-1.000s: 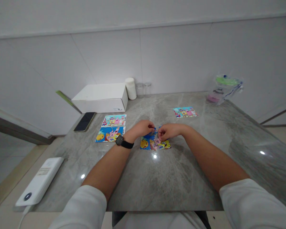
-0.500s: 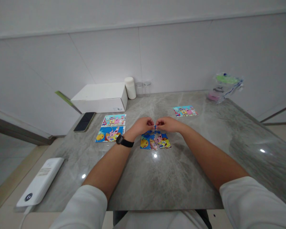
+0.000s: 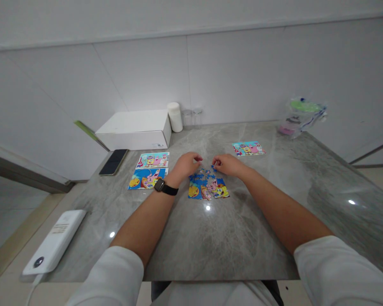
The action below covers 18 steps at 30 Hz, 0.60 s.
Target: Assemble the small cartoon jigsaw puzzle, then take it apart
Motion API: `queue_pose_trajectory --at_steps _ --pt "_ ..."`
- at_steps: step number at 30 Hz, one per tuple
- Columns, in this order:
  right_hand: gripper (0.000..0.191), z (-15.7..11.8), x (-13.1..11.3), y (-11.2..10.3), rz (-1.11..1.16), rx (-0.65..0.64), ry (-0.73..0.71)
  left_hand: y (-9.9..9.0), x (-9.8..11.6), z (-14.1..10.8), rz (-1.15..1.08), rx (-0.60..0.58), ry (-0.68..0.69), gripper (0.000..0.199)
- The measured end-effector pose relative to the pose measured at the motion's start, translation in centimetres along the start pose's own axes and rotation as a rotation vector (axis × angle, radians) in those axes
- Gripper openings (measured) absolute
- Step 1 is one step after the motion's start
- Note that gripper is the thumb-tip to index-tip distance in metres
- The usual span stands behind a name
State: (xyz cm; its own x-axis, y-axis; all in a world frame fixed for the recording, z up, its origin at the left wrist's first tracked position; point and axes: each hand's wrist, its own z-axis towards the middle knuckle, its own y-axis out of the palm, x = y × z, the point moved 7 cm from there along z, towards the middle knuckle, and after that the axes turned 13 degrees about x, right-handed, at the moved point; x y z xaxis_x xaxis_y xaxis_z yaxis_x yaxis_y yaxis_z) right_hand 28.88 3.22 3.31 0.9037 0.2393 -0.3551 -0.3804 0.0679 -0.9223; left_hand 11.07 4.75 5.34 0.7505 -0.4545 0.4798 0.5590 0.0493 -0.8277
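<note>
A partly joined jigsaw puzzle [image 3: 208, 189] with a blue and yellow cartoon picture lies on the table in front of me, gaps showing in its upper part. My left hand [image 3: 189, 164] hovers by its upper left edge, thumb and fingers apart, with nothing visible between them. At the upper right, my right hand [image 3: 227, 164] pinches a small blue puzzle piece [image 3: 213, 168]. To the left lie two picture cards, a light blue one [image 3: 153, 160] above a dark blue one [image 3: 147, 179]. Another finished-looking cartoon picture [image 3: 249, 148] lies beyond my right hand.
A phone [image 3: 114, 162] and a white box [image 3: 134, 129] stand at the left back, beside a white bottle [image 3: 175, 117] and two clear glasses [image 3: 197, 119]. A plastic bag [image 3: 301, 117] sits at the back right corner. A white corded device [image 3: 55, 242] lies at the left edge.
My hands have drawn apart from their meeting point above the puzzle, left hand leftward and right hand slightly rightward. The blue puzzle piece stays in my right fingers.
</note>
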Motion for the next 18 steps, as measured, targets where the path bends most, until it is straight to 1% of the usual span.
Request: queue_pose_trajectory --at_steps 1,2,4,6,8,10,12,13,16,18 --pt "0.017 0.0 -0.1 0.0 -0.007 0.015 -0.008 -0.5 -0.3 0.1 0.026 -0.027 -0.013 0.024" --pt "0.015 0.1 -0.2 -0.1 -0.014 0.029 -0.016 -0.8 -0.7 0.1 0.056 -0.08 -0.024 0.023" --pt "0.014 0.1 -0.6 -0.1 -0.033 0.058 -0.027 -1.0 -1.3 -0.1 0.134 -0.212 -0.04 0.025" --pt "0.015 -0.1 -1.3 -0.2 -0.044 0.087 -0.045 -1.0 -1.6 -0.5 0.2 -0.3 -0.06 0.025" --pt "0.017 -0.4 -2.7 0.2 -0.022 0.092 -0.117 -0.8 -1.6 -1.0 0.25 -0.361 -0.065 0.023" --pt "0.019 -1.0 -4.5 0.9 0.01 0.062 -0.227 -0.5 -1.4 -1.4 0.289 -0.413 -0.045 0.02" --pt "0.024 -1.7 -5.7 1.9 0.014 0.019 -0.308 -0.3 -1.2 -1.6 0.315 -0.439 -0.025 0.017" --pt "0.025 -1.9 -6.1 2.3 0.004 0.006 -0.323 -0.4 -1.2 -1.6 0.32 -0.437 -0.022 0.016" --pt "0.026 -2.2 -6.3 3.1 -0.027 0.002 -0.323 -0.6 -1.6 -1.4 0.335 -0.423 -0.037 0.015" --pt "0.023 -2.2 -6.2 3.1 -0.03 0.027 -0.319 -0.8 -2.0 -1.2 0.346 -0.395 -0.045 0.017"
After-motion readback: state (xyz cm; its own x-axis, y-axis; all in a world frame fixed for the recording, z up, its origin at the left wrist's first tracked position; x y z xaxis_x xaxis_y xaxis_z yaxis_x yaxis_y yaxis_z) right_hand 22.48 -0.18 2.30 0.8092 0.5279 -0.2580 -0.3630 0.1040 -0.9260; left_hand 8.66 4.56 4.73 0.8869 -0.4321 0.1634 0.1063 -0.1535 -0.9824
